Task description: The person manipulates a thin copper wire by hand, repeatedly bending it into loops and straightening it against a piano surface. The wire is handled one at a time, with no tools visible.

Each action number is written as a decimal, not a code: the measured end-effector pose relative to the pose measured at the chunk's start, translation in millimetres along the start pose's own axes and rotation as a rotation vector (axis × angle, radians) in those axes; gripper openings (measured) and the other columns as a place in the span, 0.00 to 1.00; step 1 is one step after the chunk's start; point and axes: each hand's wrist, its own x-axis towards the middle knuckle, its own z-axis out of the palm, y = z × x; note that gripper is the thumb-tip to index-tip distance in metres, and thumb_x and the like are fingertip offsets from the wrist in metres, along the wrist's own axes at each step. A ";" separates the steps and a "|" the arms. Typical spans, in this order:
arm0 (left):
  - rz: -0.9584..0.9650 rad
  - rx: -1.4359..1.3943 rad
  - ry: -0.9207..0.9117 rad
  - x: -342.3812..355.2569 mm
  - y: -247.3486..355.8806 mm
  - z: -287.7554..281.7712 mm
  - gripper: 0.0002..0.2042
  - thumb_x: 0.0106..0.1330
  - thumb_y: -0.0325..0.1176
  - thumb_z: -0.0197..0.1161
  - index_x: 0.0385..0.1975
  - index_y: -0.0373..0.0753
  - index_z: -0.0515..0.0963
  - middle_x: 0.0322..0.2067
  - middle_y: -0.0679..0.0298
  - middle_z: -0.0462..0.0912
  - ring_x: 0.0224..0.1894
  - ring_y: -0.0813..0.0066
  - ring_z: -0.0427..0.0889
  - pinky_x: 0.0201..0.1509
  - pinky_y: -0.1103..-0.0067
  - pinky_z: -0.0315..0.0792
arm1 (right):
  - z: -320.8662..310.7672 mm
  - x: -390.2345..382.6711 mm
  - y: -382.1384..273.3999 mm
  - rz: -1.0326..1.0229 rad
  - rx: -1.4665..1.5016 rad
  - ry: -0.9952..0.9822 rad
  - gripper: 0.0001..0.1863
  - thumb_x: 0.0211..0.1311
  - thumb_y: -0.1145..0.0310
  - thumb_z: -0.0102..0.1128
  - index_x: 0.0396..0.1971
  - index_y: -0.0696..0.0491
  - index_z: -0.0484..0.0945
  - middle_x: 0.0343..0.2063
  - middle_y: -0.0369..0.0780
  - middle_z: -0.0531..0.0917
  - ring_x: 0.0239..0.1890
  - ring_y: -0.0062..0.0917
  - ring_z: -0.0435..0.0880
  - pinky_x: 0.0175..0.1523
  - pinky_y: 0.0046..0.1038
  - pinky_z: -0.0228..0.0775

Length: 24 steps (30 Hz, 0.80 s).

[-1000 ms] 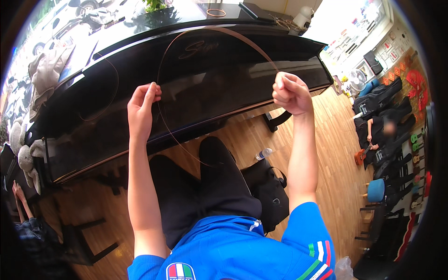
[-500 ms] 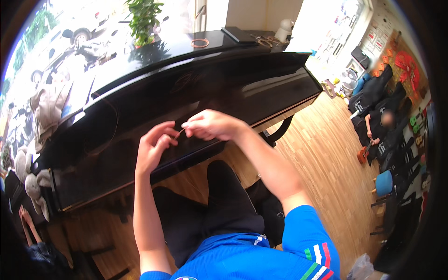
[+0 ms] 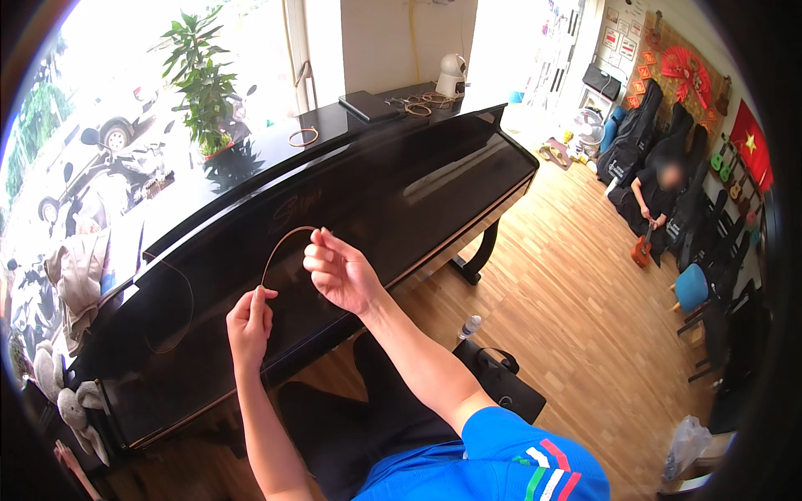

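A thin copper-coloured wire (image 3: 280, 242) bows upward between my two hands, above a closed black piano (image 3: 401, 217). My left hand (image 3: 249, 321) pinches its lower end between thumb and fingers. Higher and to the right, my right hand (image 3: 341, 271) grips the other end with thumb and fingertip, the remaining fingers curled. Another thin wire loop (image 3: 191, 305) lies on the dark piano surface left of my hands. A coiled copper-coloured ring (image 3: 303, 136) rests on the piano's top.
Along the piano top stand a potted plant (image 3: 200, 92), a flat black case (image 3: 368, 106), more coils (image 3: 418, 105) and a white camera-like device (image 3: 451, 75). A black bag (image 3: 505, 384) and a bottle (image 3: 469, 326) are at my right. A seated person (image 3: 656, 196) holds a small guitar (image 3: 642, 250).
My hands have moved apart, the right one up and away from the left, and the wire now arches between them. The view has shifted, showing more of the room at right.
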 end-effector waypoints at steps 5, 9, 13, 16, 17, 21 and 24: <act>0.000 0.145 -0.063 -3.3 1.1 10.0 0.12 0.75 0.35 0.59 0.44 0.36 0.86 0.15 0.80 0.62 0.17 0.93 0.56 0.20 0.86 0.47 | 28.7 8.8 12.2 -0.333 -0.151 0.115 0.18 0.73 0.54 0.56 0.41 0.56 0.78 0.23 0.31 0.73 0.22 0.13 0.69 0.28 0.14 0.66; 0.182 0.288 -0.091 -5.7 -4.0 15.6 0.10 0.70 0.33 0.63 0.42 0.33 0.86 0.17 0.71 0.75 0.20 0.89 0.65 0.23 0.82 0.60 | 42.8 21.0 46.5 -0.560 -0.777 0.131 0.14 0.74 0.60 0.57 0.39 0.58 0.79 0.29 0.39 0.85 0.32 0.22 0.87 0.41 0.25 0.82; 0.144 0.356 -0.173 -9.3 -5.6 -0.9 0.10 0.68 0.31 0.62 0.31 0.28 0.81 0.16 0.69 0.73 0.22 0.88 0.65 0.25 0.81 0.60 | 31.4 18.9 58.3 -0.805 -1.745 -0.201 0.10 0.69 0.70 0.60 0.37 0.63 0.80 0.33 0.48 0.85 0.37 0.41 0.87 0.43 0.34 0.78; 0.167 0.269 -0.184 -8.6 -6.1 5.8 0.10 0.68 0.30 0.61 0.29 0.27 0.79 0.15 0.70 0.71 0.21 0.89 0.64 0.24 0.81 0.58 | 9.6 18.8 44.4 -0.770 -1.969 -0.395 0.10 0.68 0.68 0.59 0.37 0.61 0.81 0.35 0.49 0.85 0.39 0.45 0.85 0.46 0.38 0.77; 0.155 0.262 -0.151 -10.5 -9.1 -0.4 0.10 0.68 0.30 0.61 0.29 0.28 0.79 0.15 0.69 0.71 0.21 0.89 0.64 0.24 0.81 0.58 | 3.6 23.6 45.4 -0.711 -2.052 -0.477 0.11 0.69 0.67 0.58 0.37 0.61 0.81 0.35 0.49 0.85 0.39 0.45 0.85 0.46 0.39 0.77; 0.177 0.270 -0.143 -7.9 -11.2 2.9 0.10 0.68 0.32 0.63 0.32 0.30 0.82 0.15 0.70 0.71 0.20 0.89 0.63 0.24 0.82 0.56 | 28.2 5.5 14.4 -0.061 -2.206 -0.415 0.12 0.70 0.67 0.53 0.37 0.60 0.82 0.32 0.48 0.86 0.38 0.43 0.85 0.45 0.38 0.76; 0.192 0.250 -0.168 -9.5 -5.2 8.3 0.09 0.70 0.33 0.63 0.35 0.32 0.84 0.15 0.72 0.72 0.21 0.90 0.63 0.24 0.83 0.56 | 48.2 9.6 -7.0 0.541 -2.006 -0.236 0.15 0.73 0.66 0.49 0.41 0.61 0.82 0.32 0.42 0.87 0.36 0.26 0.87 0.47 0.30 0.77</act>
